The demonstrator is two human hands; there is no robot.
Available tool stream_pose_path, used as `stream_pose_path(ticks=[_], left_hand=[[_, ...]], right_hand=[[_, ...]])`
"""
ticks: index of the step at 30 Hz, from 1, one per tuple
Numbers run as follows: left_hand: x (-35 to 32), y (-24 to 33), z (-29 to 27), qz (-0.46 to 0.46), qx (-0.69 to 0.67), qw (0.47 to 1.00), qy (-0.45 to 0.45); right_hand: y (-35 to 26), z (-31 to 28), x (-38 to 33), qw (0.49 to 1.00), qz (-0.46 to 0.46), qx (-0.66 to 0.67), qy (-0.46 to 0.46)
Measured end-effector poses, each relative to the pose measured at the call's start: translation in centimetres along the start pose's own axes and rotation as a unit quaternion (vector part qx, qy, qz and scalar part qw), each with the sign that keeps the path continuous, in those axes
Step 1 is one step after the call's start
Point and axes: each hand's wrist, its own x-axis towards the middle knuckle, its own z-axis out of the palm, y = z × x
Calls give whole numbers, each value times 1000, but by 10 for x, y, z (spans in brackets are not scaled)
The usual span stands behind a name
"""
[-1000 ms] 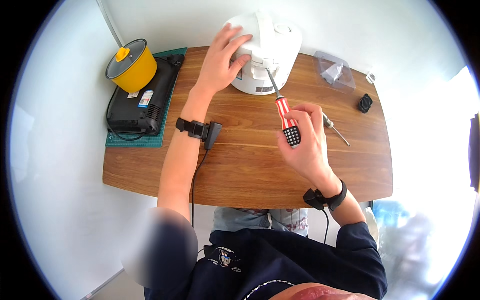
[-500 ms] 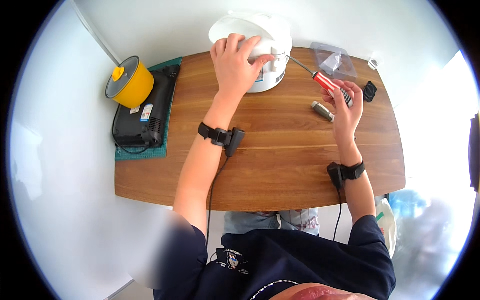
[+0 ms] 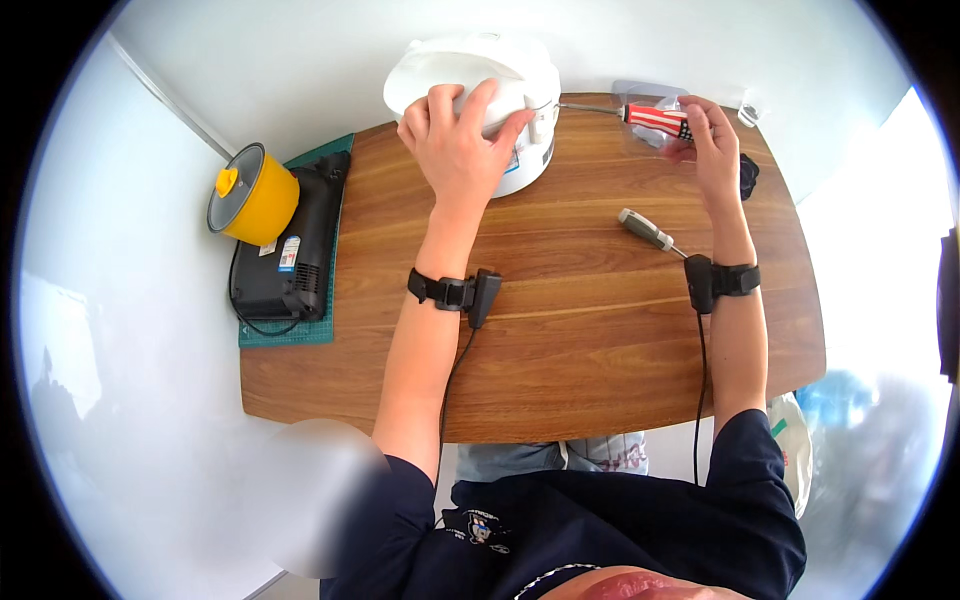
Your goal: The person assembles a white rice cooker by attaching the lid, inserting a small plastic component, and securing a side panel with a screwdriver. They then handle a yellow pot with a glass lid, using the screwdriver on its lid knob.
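A rounded white appliance (image 3: 520, 180) stands at the far middle of the table, with a wide, pale curved part on its upper left; its exact kind I cannot make out. My left hand (image 3: 458, 145) grips that upper part, fingers over the top and thumb toward the right side. In my right hand (image 3: 714, 140) is a screwdriver (image 3: 655, 119) with a red, white and dark patterned handle. Its shaft lies almost level and points left, the tip meeting the appliance's right side. A second screwdriver (image 3: 645, 229), grey-handled, lies on the table beside my right wrist.
A yellow pot (image 3: 268, 205) with a glass lid sits on a black appliance (image 3: 270, 275) at the left, over a green mat (image 3: 318, 330). Behind my right hand is a clear plastic tray (image 3: 640, 145). A small black item (image 3: 748, 177) and a white one (image 3: 748, 114) lie nearby.
My right hand has moved up and away, turning the screwdriver from a slant to nearly level. The left hand and white appliance appear slightly farther left in view, which has also shifted.
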Motion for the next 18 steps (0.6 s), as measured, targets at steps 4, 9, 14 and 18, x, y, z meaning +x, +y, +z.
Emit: stream_pose_path(ticks=[4, 9, 14, 18], left_hand=[[-3, -6, 8, 11, 16, 1000, 23], [-4, -10, 14, 30, 16, 998, 44], [-5, -9, 12, 27, 34, 999, 26], [-5, -11, 18, 39, 36, 997, 48]], right_hand=[[-2, 2, 0, 998, -34, -54, -13], [2, 2, 2, 995, -12, -103, 5], [1, 7, -3, 999, -3, -39, -20], [-1, 3, 1, 996, 18, -85, -3]])
